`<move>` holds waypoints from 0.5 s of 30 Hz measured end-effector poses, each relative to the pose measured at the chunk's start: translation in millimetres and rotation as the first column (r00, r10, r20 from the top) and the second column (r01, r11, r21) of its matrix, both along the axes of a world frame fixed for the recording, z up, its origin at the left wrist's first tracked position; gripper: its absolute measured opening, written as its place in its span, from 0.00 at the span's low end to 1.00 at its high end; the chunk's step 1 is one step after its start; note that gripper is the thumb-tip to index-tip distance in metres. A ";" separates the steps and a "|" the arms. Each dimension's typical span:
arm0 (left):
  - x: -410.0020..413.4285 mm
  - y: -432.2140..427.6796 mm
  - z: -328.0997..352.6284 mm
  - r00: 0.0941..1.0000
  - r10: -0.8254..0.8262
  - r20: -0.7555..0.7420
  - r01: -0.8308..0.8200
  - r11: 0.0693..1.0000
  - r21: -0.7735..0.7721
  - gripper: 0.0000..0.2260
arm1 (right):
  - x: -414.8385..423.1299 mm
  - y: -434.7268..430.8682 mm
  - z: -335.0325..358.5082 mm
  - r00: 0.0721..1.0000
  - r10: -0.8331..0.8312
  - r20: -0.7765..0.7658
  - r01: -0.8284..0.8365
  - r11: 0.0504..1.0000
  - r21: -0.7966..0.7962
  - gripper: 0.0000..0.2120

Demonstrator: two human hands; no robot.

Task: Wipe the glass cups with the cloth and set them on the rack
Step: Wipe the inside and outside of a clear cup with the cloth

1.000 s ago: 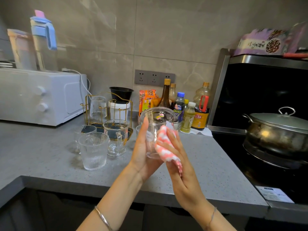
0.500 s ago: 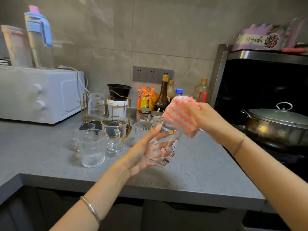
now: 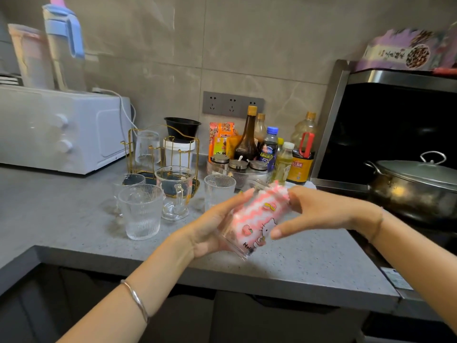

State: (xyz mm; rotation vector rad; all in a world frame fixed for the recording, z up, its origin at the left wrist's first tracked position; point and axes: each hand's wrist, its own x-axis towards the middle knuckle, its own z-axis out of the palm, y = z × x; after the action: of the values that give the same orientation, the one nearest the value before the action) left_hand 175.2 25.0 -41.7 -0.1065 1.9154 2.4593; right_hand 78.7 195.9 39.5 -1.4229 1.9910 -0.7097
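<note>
Grips the cup (image 3: 243, 248) in the left hand (image 3: 212, 229): palm against its left wall, fingers curled round the far side up to the rim. Holds it off the counter (image 3: 74, 219), tilted, base toward the near edge, mouth toward the far right. Presses the cloth (image 3: 279, 193) into that mouth with the right hand (image 3: 319, 211): fingers bent over the rim onto the pink-and-white bunch, thumb spread wide and touching the outer wall beside the cartoon print. Through the glass, cloth along most of the inside; a tuft out past the rim. Right fingertips hidden by cloth, so cannot tell how deep inside.

Above the counter, not far in from its near edge. Grey surface showing to the near left of the hands, and to the right as far as the hob edge with the pot (image 3: 415, 189).

Just beyond the left fingertips, close but apart: 1 ribbed cup (image 3: 218, 191), upright. Left of it, a mug (image 3: 175, 191), then a near cup (image 3: 141, 214) and a back cup (image 3: 128, 184), all upright and bunched together. Behind these 4, the gold rack (image 3: 128, 144), with 1 upturned glass (image 3: 147, 147) on a left post. Right of the rack, against the wall, bottles (image 3: 247, 137) and jars. Far left, a white oven (image 3: 61, 129).
</note>
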 end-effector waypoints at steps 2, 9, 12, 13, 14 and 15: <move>0.2 4.0 3.0 0.998 -0.013 0.053 0.014 1.000 -0.018 0.24 | 2.6 -4.3 -11.2 1.000 -0.021 -0.011 0.021 1.000 -0.013 0.14; -2.2 2.6 -0.9 0.996 0.067 0.067 -0.082 0.963 0.256 0.32 | 2.8 -1.5 -26.7 0.976 -0.215 0.035 0.217 0.943 -0.251 0.10; -4.1 16.4 -1.1 0.973 0.228 0.019 -0.220 0.908 0.356 0.34 | 4.4 -3.8 -31.9 0.962 -0.272 0.009 0.254 0.886 -0.389 0.05; -5.4 23.2 -1.7 0.958 0.287 0.026 -0.278 0.896 0.347 0.34 | 5.2 -5.5 -35.3 0.962 -0.271 -0.026 0.237 0.882 -0.407 0.06; -7.2 29.2 -3.4 0.940 0.339 0.026 -0.330 0.889 0.318 0.32 | 7.4 -7.5 -39.2 0.967 -0.252 -0.045 0.212 0.887 -0.411 0.08; -8.9 34.5 -4.5 0.918 0.396 0.028 -0.389 0.885 0.257 0.30 | 10.4 -8.7 -42.6 0.974 -0.221 -0.045 0.184 0.897 -0.403 0.10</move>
State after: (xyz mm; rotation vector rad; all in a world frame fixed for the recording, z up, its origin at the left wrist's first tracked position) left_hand 166.2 59.5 -46.2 -0.5078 1.6981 2.9556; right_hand 89.1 187.2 -3.1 -1.5026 2.1733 -1.2208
